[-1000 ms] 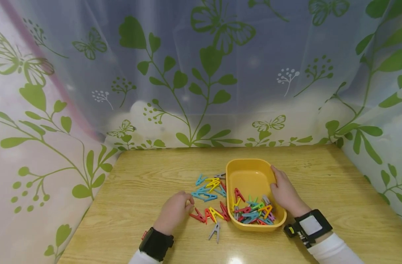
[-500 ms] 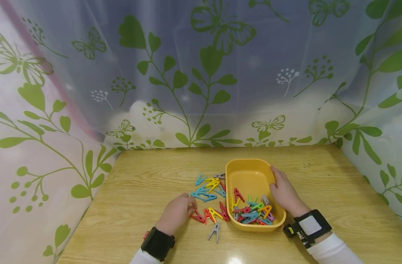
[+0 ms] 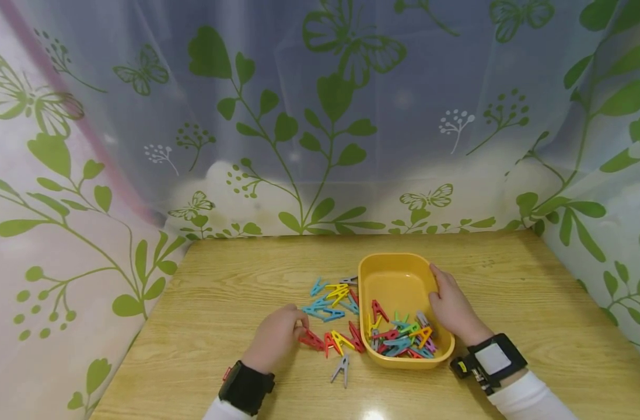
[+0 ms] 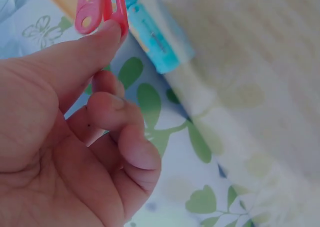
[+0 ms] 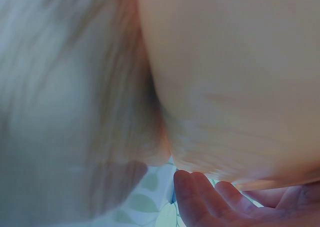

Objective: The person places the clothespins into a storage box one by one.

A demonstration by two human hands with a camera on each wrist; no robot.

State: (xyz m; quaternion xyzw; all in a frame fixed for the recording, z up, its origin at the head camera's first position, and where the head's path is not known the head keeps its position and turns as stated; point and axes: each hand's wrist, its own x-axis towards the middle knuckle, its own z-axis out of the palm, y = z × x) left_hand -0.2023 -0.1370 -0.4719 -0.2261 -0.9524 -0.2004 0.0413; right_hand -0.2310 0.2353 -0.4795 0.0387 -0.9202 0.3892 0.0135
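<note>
The bench (image 3: pixel 220 280) bears the yellow tub (image 3: pixel 395 283), its right side gripped by my right hand (image 3: pixel 453 306); left of it, my left hand (image 3: pixel 274 339) pinches a red clip (image 3: pixel 312 340) by one end, likely light, stiff, best held by its legs.

one table (image 3: pixel 220 274), one tub (image 3: pixel 395 280), two hands (image 3: pixel 275 338) (image 3: pixel 454 306), many overlapping clips (image 3: pixel 398 344)

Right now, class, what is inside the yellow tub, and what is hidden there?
A pile of pegs lies at the near end of the tub; red, blue, green, yellow, orange, grey and purple ones show. What lies under the top pegs is covered.
</note>
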